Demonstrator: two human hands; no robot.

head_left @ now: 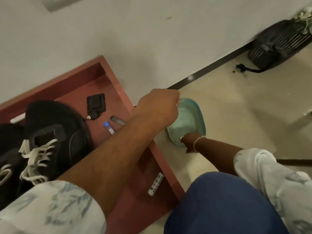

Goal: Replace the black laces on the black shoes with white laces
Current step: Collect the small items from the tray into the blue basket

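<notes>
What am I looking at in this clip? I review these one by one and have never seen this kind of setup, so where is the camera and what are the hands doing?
There is no machine here. One camera sits on a person's head and looks down at their own two arms.

Both hands reach toward a pale green tray on the floor beside a low red table. The left hand is curled at the tray's far rim; whether its grip holds anything is hidden. The right hand, with a bracelet on the wrist, is at the near rim, its fingers out of sight.

On the table lie a black shoe already threaded with white laces, part of a second shoe, a black cap, a small black pouch and a blue-capped tube.

A black bag leans on the wall.
</notes>
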